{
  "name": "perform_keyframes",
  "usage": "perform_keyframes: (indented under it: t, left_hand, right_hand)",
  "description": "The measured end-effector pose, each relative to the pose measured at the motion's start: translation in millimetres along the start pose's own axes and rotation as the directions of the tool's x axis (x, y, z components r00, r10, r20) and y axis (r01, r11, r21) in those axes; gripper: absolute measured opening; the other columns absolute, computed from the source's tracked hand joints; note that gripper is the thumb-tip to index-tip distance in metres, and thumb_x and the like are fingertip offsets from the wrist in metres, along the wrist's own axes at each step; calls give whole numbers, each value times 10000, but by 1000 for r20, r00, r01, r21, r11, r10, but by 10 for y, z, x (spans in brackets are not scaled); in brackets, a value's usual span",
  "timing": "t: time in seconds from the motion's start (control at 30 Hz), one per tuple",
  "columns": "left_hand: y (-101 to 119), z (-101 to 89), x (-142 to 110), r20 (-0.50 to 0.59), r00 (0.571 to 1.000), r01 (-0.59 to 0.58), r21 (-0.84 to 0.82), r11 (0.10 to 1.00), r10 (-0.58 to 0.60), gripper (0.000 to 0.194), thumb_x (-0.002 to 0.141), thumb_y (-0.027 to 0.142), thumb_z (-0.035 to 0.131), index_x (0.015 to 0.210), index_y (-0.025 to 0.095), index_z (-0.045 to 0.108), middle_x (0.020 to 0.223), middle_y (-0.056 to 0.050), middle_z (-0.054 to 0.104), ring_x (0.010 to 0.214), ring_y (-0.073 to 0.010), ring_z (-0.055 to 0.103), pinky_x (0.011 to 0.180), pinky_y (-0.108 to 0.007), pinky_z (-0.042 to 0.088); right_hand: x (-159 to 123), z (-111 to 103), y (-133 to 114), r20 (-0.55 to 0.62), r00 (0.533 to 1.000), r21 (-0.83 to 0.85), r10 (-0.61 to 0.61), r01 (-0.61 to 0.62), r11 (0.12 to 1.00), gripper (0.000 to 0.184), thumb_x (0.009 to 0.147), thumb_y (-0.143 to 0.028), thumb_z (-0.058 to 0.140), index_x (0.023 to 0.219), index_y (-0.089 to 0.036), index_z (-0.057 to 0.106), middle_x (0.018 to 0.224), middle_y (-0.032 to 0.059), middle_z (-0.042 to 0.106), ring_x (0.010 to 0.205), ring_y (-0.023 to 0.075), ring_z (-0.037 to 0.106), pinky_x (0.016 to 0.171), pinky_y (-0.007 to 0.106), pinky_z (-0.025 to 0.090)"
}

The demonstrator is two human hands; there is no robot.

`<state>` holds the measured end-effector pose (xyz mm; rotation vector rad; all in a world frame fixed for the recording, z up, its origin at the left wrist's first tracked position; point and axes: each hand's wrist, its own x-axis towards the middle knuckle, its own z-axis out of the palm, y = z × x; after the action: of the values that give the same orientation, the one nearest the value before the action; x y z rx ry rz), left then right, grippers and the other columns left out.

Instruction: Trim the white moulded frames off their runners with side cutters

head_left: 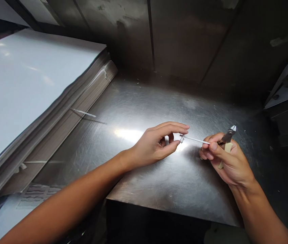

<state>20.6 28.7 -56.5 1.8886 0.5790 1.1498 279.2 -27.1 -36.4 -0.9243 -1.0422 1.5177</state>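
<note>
Over the metal table, a thin white cable tie (197, 140) stretches between my two hands, with a small bulky end (181, 138) on its left. My left hand (161, 140) has thumb and index finger closed around that bulky end. The tie's other end is pinched by the thumb and fingertips of my right hand (228, 157). Side cutters (228, 135) with cream handles also sit in my right hand, jaws pointing up and away from the tie. Part of their handles is hidden by my fingers.
A thick stack of large sheets (32, 78), white on top, lies at the left, with white strips (84, 113) sticking out of its side. Dark metal panels (179, 37) rise behind the table (144, 189). Printed paper (32, 196) lies at lower left.
</note>
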Motion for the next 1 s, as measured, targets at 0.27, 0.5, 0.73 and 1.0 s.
perform_keyframes:
  t: [0.27, 0.5, 0.73, 1.0]
  left_hand:
    - [-12, 8, 2, -3, 1000, -3, 25, 1000, 3, 305, 1026, 77, 676, 1304, 178, 753, 1415, -110, 731, 805, -110, 691, 633, -206, 550]
    - [-17, 13, -3, 3, 1000, -3, 17, 1000, 3, 324, 1027, 65, 689, 1323, 184, 744, 1430, -109, 718, 808, -102, 682, 628, -203, 537]
    - [-6, 9, -4, 1, 1000, -24, 48, 999, 24, 308, 1040, 87, 680, 1327, 181, 743, 1421, -117, 726, 822, -115, 701, 630, -216, 550]
    - [-22, 19, -3, 7, 996, -92, 76, 993, 91, 376, 1036, 24, 675, 1370, 185, 735, 1452, -111, 720, 849, -115, 714, 646, -216, 550]
  right_hand:
    - [-1, -8, 19, -15, 1000, 0, 23, -23, 1000, 232, 1046, -412, 978, 994, -213, 871, 897, 45, 654, 722, 167, 544, 703, 295, 511]
    - [2, 5, 22, -58, 997, 87, 49, -43, 995, 193, 1030, -383, 993, 1049, -231, 875, 963, 53, 688, 715, 159, 543, 713, 295, 554]
    - [12, 9, -1, -63, 992, 104, 112, -105, 989, 263, 1002, -426, 1004, 996, -231, 828, 948, 38, 632, 713, 173, 502, 693, 309, 540]
    - [28, 8, 0, 58, 988, 174, 144, -152, 973, 290, 1061, -360, 947, 915, -194, 759, 866, 23, 568, 719, 175, 474, 715, 294, 516]
